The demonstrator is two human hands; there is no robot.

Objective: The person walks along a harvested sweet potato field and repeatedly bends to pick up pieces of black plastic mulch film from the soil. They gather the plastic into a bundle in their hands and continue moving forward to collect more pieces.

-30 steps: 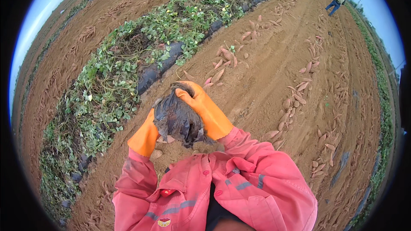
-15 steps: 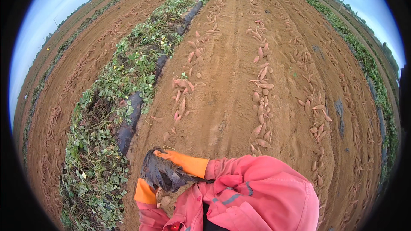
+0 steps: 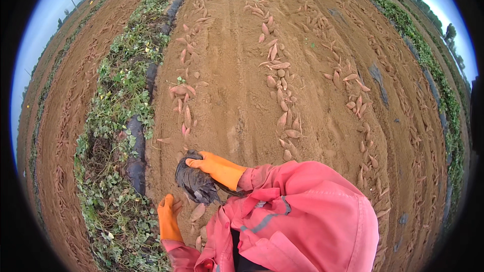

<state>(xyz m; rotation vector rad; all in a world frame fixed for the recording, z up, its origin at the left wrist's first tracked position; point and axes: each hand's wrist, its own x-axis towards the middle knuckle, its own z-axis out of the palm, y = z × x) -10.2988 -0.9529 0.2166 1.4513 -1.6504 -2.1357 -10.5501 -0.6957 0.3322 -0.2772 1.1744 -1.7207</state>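
A crumpled bundle of black plastic film (image 3: 196, 180) is gripped by my right hand (image 3: 214, 165), which wears an orange rubber glove and reaches across from the right. My left hand (image 3: 169, 216), gloved the same way, is down beside the bundle and apart from it, its fingers spread with nothing seen in them. Just right of the left hand, a sweet potato (image 3: 198, 212) lies on the soil, and others by my jacket are partly hidden.
Rows of dug sweet potatoes (image 3: 282, 103) run away over the brown soil. To the left stretches a bed of green vines (image 3: 113, 106), edged by black plastic film (image 3: 135, 156). A torn film strip (image 3: 378, 83) lies to the right.
My left hand has come off the plastic bundle, while the right still holds it. The view has turned, and the person standing far off has left the picture.
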